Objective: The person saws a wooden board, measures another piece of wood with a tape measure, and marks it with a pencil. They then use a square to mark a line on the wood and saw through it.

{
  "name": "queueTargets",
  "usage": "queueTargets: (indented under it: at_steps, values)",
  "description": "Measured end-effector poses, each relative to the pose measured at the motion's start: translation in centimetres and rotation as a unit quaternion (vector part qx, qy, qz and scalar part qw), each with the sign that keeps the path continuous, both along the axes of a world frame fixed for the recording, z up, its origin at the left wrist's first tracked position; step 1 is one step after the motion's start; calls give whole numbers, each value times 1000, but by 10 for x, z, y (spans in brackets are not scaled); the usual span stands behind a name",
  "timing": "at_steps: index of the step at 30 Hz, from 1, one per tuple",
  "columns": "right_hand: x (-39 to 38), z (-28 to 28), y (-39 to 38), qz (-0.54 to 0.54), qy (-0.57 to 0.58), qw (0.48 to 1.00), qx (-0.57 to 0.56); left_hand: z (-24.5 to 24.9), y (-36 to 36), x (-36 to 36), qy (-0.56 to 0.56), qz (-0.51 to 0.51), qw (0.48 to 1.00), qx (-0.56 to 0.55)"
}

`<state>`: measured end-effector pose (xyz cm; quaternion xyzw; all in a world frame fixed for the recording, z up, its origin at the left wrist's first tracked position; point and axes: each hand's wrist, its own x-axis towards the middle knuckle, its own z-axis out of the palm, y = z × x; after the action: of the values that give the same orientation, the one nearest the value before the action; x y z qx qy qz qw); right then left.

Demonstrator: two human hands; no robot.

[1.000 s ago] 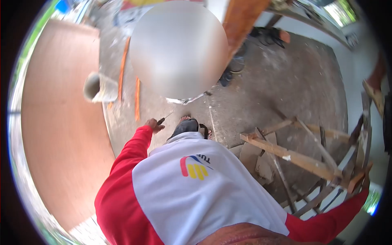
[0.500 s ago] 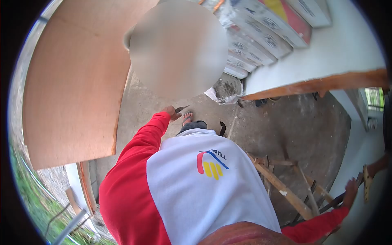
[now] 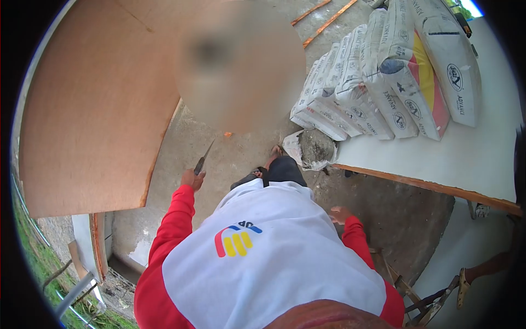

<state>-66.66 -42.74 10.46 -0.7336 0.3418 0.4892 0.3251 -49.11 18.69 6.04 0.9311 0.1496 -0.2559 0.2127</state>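
My left hand point(image 3: 193, 179), at the end of a red sleeve, is closed round the dark handle of a knife point(image 3: 204, 158). Its thin pointed blade slants up and to the right above the concrete floor. On the right side of my body, my right hand point(image 3: 341, 215) hangs low over the floor, fingers loosely apart, with nothing visible in it. My white shirt front point(image 3: 274, 247) lies between the two hands. Beyond it show my feet in dark footwear point(image 3: 256, 173).
A large plywood sheet point(image 3: 93, 120) stands at the left. Stacked printed sacks point(image 3: 383, 93) rest on a white wood-edged board point(image 3: 438, 159) at the right. An open sack point(image 3: 318, 149) is beside my feet. Wooden framing point(image 3: 402, 285) and another person's sandalled foot point(image 3: 463, 285) are lower right.
My right hand has moved from the far lower right, beside a dark bar, in toward my body. My left hand has moved left and down with the knife. The view has shifted, showing more sacks.
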Motion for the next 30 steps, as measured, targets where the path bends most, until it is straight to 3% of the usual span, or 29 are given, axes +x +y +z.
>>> queueTargets:
  at_steps: [2, 4, 6, 8, 10, 11, 13, 14, 16, 17, 19, 20, 21, 22, 23, 25, 30]
  values:
    - [30, -25, 7, 33, -16, 999, 10, -28, 20, 2, 0, 82, 997, -18]
    - [70, -52, -1, 92, -25, 995, 34, 4, 8, 22, 21, 169, 981, -89]
    - [126, -75, -11, 181, -21, 980, 78, 8, 1, 42, 18, 220, 967, -127]
    - [205, -74, 4, 349, 0, 935, 64, -8, 5, 57, -13, 246, 961, -125]
    - [269, -111, 5, 585, -100, 799, 93, 12, -9, 91, 2, 269, 954, -134]
    - [295, -143, -1, 709, -211, 662, 122, 26, -18, 110, 11, 281, 950, -137]
    - [367, -138, 26, 663, -184, 712, 138, 44, -30, 152, 48, 260, 960, -89]
    - [400, -140, 40, 551, -149, 808, 145, 49, -33, 171, 72, 244, 965, -66]
    - [450, -160, 66, 363, -114, 917, 123, 11, -5, 185, 45, 168, 984, -27]
    - [475, -177, 77, 300, -124, 941, 96, -5, 6, 195, 28, 132, 991, -11]
    - [515, -213, 93, 130, -114, 977, 128, 13, -6, 241, 61, 166, 984, 2]
    - [532, -222, 101, 90, -93, 985, 110, 27, -14, 260, 80, 192, 978, 13]
    - [551, -231, 109, 57, -73, 991, 93, 35, -19, 276, 41, 152, 987, 39]
    - [560, -266, 107, 101, -88, 987, 87, 39, -22, 288, 1, 111, 992, 64]
    - [566, -303, 106, 140, -107, 981, 80, 37, -20, 295, 14, 185, 983, 11]
    - [598, -297, 118, 215, -112, 969, 50, 26, -16, 304, 32, 318, 942, -101]
    - [638, -321, 131, 328, -158, 931, 9, -16, -18, 321, 25, 408, 902, -139]
